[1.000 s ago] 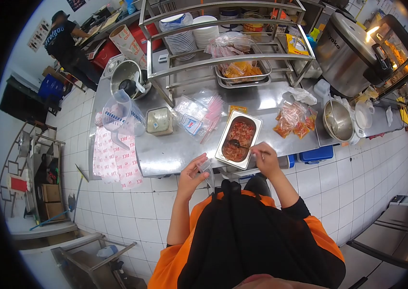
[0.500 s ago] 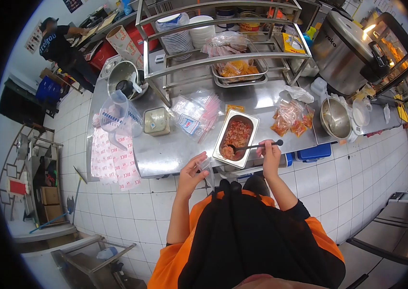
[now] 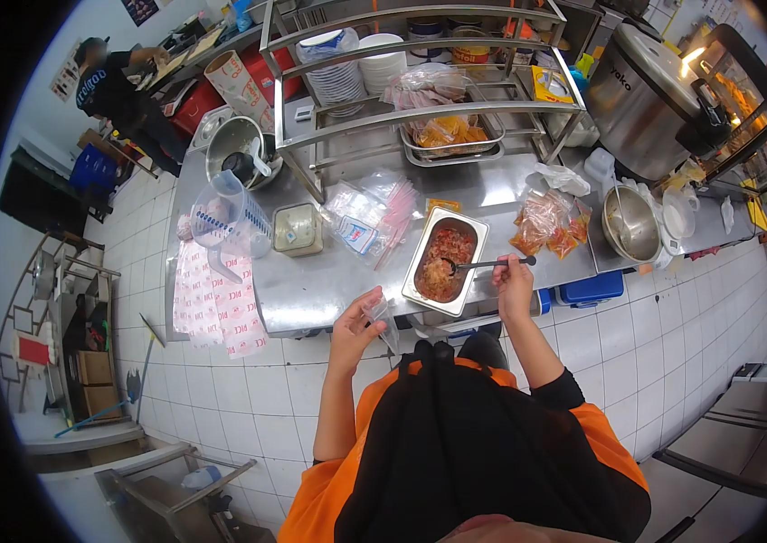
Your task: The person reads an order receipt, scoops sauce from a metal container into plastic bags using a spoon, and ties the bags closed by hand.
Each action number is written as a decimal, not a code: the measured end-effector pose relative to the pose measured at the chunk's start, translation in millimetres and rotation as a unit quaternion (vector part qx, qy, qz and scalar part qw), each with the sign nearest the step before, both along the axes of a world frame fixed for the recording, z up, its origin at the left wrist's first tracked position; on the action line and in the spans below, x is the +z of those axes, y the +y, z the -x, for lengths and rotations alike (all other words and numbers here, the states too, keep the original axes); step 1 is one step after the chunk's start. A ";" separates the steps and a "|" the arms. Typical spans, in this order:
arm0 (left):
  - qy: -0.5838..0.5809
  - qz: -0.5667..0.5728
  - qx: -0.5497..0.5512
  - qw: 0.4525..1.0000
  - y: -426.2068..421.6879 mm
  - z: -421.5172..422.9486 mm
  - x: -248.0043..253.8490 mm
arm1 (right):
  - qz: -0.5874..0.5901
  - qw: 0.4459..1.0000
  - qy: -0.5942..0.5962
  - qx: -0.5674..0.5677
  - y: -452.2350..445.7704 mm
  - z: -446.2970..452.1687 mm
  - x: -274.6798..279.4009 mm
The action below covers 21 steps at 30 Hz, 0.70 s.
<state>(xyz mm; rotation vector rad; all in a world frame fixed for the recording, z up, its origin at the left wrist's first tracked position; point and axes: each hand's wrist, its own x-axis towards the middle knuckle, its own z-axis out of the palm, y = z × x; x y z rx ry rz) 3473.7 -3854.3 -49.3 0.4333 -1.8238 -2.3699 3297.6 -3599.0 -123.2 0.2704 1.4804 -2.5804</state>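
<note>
A rectangular steel pan point(image 3: 467, 301) of chopped red food in sauce point(image 3: 452, 253) sits near the counter's front edge. My right hand point(image 3: 515, 282) grips the handle end of a black spoon point(image 3: 490, 263), whose bowl rests in the food. Left of the pan, my left hand point(image 3: 356, 324) is closed on a small clear plastic bag point(image 3: 384, 328), held just off the counter edge. Behind the pan lies a small orange sachet point(image 3: 443, 206). Filled clear bags of orange-red sauce point(image 3: 551, 224) are to its right.
A pack of clear bags point(image 3: 367, 222), a square tin point(image 3: 298, 228), a measuring jug point(image 3: 228, 215) and printed wrappers point(image 3: 212, 299) lie leftward. Over the back stands a metal rack point(image 3: 420, 127). At right are a steel bowl point(image 3: 629, 226) and large cooker point(image 3: 641, 95). A co-worker point(image 3: 117, 100) stands far left.
The spoon's bowl has shifted backward and right within the food, and my right hand has moved slightly right with it. My left hand keeps the bag in nearly the same place.
</note>
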 end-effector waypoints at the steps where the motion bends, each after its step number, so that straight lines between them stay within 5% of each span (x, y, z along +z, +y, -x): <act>1: -0.004 -0.003 0.002 1.000 -1.0 -1.1 0.6 | 0.004 1.000 -0.005 -0.009 -0.7 0.1 4.3; 9: 0.023 -0.023 0.029 0.999 0.8 -0.1 5.2 | 0.072 0.994 -0.077 -0.002 2.4 9.2 2.1; 21: 0.018 -0.014 0.039 0.999 1.4 3.6 -3.4 | -0.030 1.000 0.002 -0.007 1.5 11.3 8.6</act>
